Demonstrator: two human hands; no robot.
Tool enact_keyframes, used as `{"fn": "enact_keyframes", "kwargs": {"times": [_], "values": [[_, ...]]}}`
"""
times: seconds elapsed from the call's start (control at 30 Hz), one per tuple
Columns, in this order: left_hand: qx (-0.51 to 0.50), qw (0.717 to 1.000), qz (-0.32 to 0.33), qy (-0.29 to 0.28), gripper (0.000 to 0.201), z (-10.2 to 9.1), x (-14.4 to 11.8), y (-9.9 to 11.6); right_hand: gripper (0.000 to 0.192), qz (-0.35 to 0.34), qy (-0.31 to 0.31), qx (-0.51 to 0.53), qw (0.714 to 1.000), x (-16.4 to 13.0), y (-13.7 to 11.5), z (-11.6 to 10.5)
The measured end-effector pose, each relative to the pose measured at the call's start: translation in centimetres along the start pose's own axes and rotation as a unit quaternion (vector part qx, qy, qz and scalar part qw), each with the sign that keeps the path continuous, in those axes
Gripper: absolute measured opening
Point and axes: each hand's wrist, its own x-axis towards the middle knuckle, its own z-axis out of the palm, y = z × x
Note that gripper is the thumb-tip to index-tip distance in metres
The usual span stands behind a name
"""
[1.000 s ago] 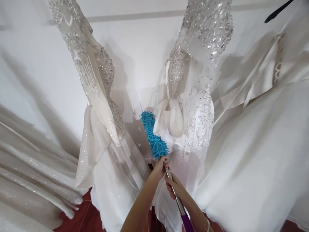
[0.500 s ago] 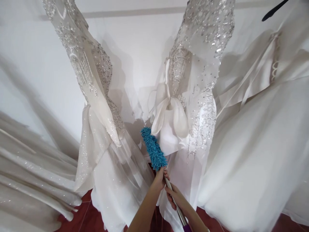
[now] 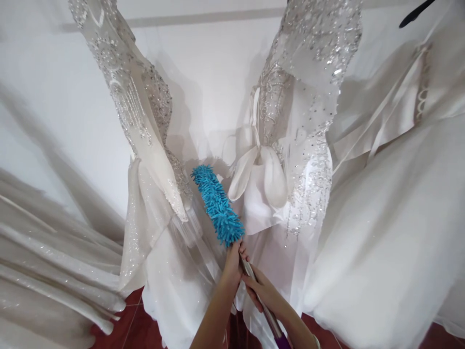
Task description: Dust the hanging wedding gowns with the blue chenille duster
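Gripping a blue duster [image 3: 220, 206] by its metal pole [image 3: 271, 320], both hands are staying occupied: the left hand [image 3: 237, 259] is clasping just below the fluffy head, likely for aiming it, and the right hand [image 3: 259, 288] is wrapping the pole lower down, probably for steadying its length. The duster is slanting up between the left dress [image 3: 163, 276] and the right dress [image 3: 310, 160], whose spacing is leaving it room; whether its tip is touching the wall [image 3: 214, 72] is hard to tell.

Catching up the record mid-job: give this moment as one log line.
left hand: grips handle below duster head | right hand: grips handle lower | duster head: blue, between two beaded gowns | touching wall: unclear
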Motion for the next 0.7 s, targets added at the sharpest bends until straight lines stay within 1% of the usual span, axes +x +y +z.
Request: {"fn": "enact_keyframes", "kwargs": {"times": [0.1, 0.2, 0.33, 0.43, 0.53, 0.7], "values": [[0.009, 1.000, 0.027, -0.014, 0.059, 1.2, -0.4, 0.5, 0.044, -0.013, 0.010, 0.005, 1.000, -0.3, -0.6, -0.2], [0.024, 0.999, 0.021, -0.033, 0.058, 2.3, -0.3, 0.4, 0.047, -0.002, 0.042, 0.013, 0.999, -0.5, -0.6, -0.8], [0.026, 0.998, 0.002, -0.049, 0.056, 3.1, 0.4, -0.9, 0.045, -0.002, 0.060, 0.022, 0.998, -0.7, 0.4, -2.0], [0.019, 0.999, -0.017, -0.041, 0.053, 2.9, 1.2, -2.4, 0.049, 0.005, 0.066, 0.032, 0.997, -0.7, 1.8, -2.8], [0.017, 0.999, -0.039, -0.034, 0.051, 2.2, 1.8, -3.8, 0.057, 0.024, 0.076, 0.044, 0.996, -0.6, 3.5, -3.2], [0.013, 0.997, -0.077, -0.011, 0.053, 0.4, 2.4, -5.0, 0.059, 0.035, 0.098, 0.042, 0.994, 0.3, 6.1, -2.8]]}}
